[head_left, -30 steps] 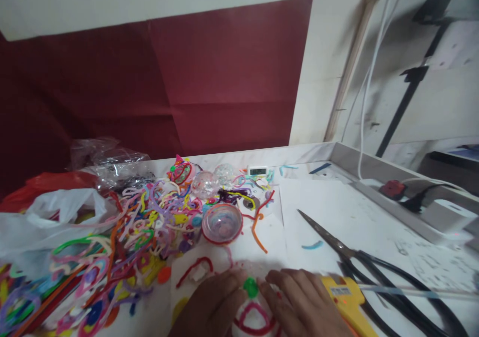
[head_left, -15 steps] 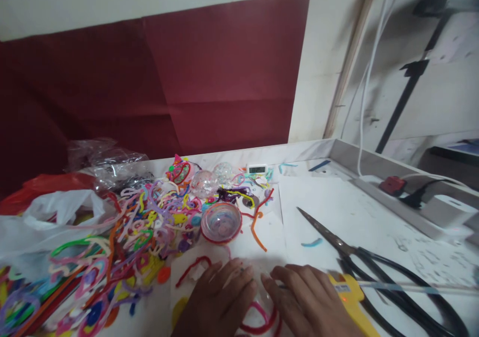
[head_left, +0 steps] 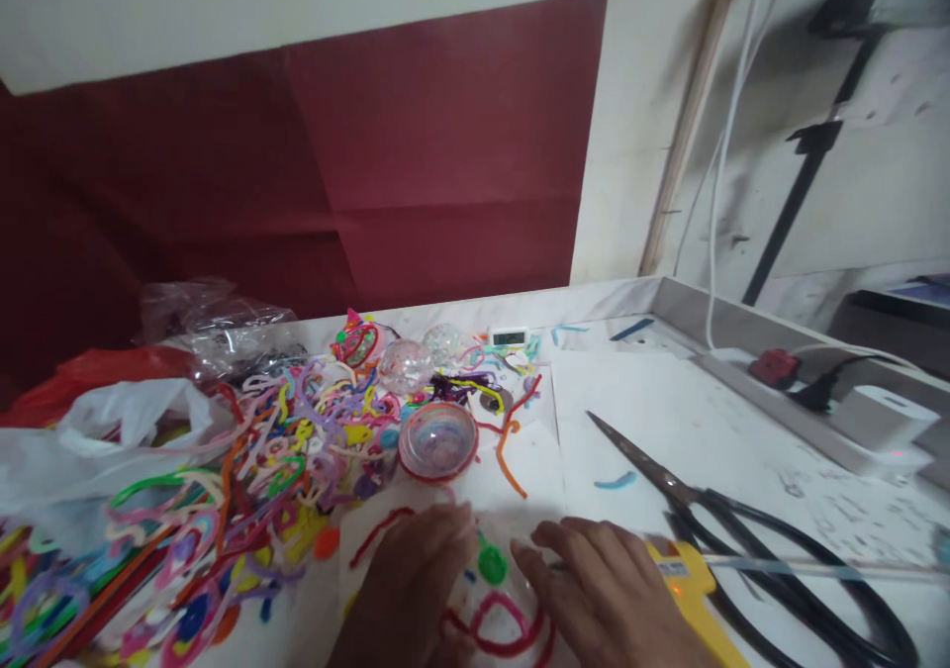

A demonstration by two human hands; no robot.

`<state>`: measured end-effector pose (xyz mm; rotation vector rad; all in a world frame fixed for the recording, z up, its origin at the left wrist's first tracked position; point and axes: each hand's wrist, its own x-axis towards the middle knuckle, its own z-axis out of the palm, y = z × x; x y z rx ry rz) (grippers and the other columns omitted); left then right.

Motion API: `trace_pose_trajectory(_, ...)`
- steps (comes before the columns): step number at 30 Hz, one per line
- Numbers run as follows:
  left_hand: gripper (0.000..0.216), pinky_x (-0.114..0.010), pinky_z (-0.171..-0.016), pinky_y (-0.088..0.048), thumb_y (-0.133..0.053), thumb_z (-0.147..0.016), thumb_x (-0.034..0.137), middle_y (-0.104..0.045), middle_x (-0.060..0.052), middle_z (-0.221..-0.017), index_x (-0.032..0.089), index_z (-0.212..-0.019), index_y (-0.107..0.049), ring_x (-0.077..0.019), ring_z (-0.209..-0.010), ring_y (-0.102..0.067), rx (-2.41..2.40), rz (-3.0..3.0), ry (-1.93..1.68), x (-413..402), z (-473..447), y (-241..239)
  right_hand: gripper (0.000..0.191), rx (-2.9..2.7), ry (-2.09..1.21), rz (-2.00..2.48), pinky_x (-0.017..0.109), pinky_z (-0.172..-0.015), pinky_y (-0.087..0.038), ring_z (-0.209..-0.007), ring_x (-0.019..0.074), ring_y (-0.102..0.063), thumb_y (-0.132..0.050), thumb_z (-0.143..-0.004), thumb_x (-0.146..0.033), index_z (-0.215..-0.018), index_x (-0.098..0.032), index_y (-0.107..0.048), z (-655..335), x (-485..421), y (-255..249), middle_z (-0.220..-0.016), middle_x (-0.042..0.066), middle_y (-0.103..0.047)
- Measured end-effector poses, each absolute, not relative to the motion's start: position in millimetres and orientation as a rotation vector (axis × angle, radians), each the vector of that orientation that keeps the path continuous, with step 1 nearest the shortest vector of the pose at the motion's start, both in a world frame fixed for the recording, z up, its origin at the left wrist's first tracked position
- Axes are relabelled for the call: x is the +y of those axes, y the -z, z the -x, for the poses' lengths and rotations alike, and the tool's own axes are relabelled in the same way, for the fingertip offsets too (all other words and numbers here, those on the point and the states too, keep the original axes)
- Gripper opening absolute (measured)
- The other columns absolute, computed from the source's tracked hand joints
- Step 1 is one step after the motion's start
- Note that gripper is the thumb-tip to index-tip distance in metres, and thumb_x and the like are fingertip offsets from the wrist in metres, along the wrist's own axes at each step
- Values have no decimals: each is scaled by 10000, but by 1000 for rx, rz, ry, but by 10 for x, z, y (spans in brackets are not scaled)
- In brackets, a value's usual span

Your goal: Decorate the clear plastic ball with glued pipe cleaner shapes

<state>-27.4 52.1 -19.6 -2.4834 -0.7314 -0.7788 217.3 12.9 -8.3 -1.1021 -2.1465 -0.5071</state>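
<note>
A green button-like disc [head_left: 491,561] lies between my hands on a pale, partly see-through surface whose kind I cannot make out. Below it curl a pink pipe cleaner [head_left: 496,604] and a red pipe cleaner [head_left: 512,643]. My left hand [head_left: 416,579] is tilted beside the disc, fingers stretched and close together; its thumb is hidden. On the other side my right hand [head_left: 613,589] rests with slightly bent fingers on the edge of the pale surface, near the disc. Just above the hands stands a clear bowl-shaped plastic half [head_left: 439,440] with a red rim.
Large black-handled scissors [head_left: 687,495] and a yellow glue gun [head_left: 687,579] lie at right. A heap of colourful pipe cleaners and buttons [head_left: 297,440] covers the left, beside a white plastic bag [head_left: 141,421]. A power strip [head_left: 816,411] runs along the right edge.
My left hand has tilted and drawn left, uncovering the green disc and more of the pipe cleaners. My right hand stays almost where it was.
</note>
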Motion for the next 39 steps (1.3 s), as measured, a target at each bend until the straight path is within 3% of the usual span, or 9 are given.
trace_pose_trajectory(3, 343, -296, -1059, -396, -342, -1011, 357, -749, -27, -1052, 213, -1120, -634, -164, -1037, -647, -663, 2501, 853, 509, 247, 134, 344, -2250, 619, 1005, 344, -748, -408, -910, 210, -589, -315, -1027, -268, -1170, -219, -623, -2199, 176, 72, -1032, 30, -683)
trace_pose_trajectory(7, 393, -283, -1107, -318, -315, -1039, 308, -751, -5, -842, 186, -912, -667, -133, -896, -656, -585, 2458, 1111, 491, 119, 31, 297, -2258, 687, 980, 356, -729, -420, -882, 205, -592, -376, -999, -251, -1133, -239, -641, -2191, 203, 81, -1024, 27, -685)
trace_pose_trajectory(13, 439, -356, -1143, -263, -279, -1050, 370, -748, -24, -936, 186, -1002, -674, -157, -992, -638, -484, 2489, 895, 486, 125, 57, 239, -2188, 651, 1064, 406, -786, -450, -927, 225, -593, -443, -971, -225, -1076, -249, -656, -2106, 157, 154, -1020, 41, -694)
trace_pose_trajectory(17, 401, -345, -1160, -219, -306, -1047, 215, -756, 10, -888, 185, -917, -684, -137, -977, -636, -524, 2444, 1038, 498, 75, 131, 232, -2226, 722, 1036, 387, -783, -461, -932, 219, -602, -465, -966, -227, -1093, -259, -658, -2146, 169, 181, -1025, 37, -689)
trace_pose_trajectory(19, 424, -346, -1150, -234, -295, -1049, 261, -753, 8, -853, 188, -892, -683, -140, -947, -646, -538, 2421, 1113, 499, 65, 147, 247, -2264, 759, 979, 372, -769, -465, -921, 214, -603, -452, -970, -222, -1106, -247, -657, -2176, 188, 186, -1027, 38, -690)
trace_pose_trajectory(23, 300, -318, -1007, -422, -441, -975, 401, -740, -45, -984, 187, -1050, -639, -177, -983, -663, -723, 2514, 1012, 475, 163, 182, 267, -2291, 742, 915, 340, -727, -474, -887, 205, -604, -430, -977, -242, -1127, -210, -649, -2205, 198, 139, -997, 51, -696)
trace_pose_trajectory(28, 845, -464, -966, -480, -629, -736, 647, -614, -204, -1281, 114, -1362, -434, -352, -1168, -590, -1074, 2505, 871, 420, 235, 408, 360, -2210, 529, 980, 354, -787, -462, -935, 233, -602, -344, -1013, -314, -1189, -138, -603, -2254, 134, -47, -1009, 97, -685)
trace_pose_trajectory(34, 1006, -475, -941, -512, -755, -616, 591, -630, -176, -1281, 181, -1445, -362, -374, -1114, -627, -1184, 2558, 819, 390, 180, 477, 354, -2137, 403, 991, 360, -846, -433, -1022, 235, -559, -328, -1023, -266, -1289, -118, -508, -2346, 65, -183, -1089, 113, -634)
trace_pose_trajectory(39, 968, -405, -814, -582, -768, -605, 524, -667, -105, -1235, 283, -1453, -369, -350, -1025, -680, -1195, 2555, 846, 361, 176, 339, 289, -2037, 433, 941, 363, -822, -423, -969, 231, -545, -358, -996, -179, -1202, -98, -544, -2331, 65, -241, -1034, 118, -621)
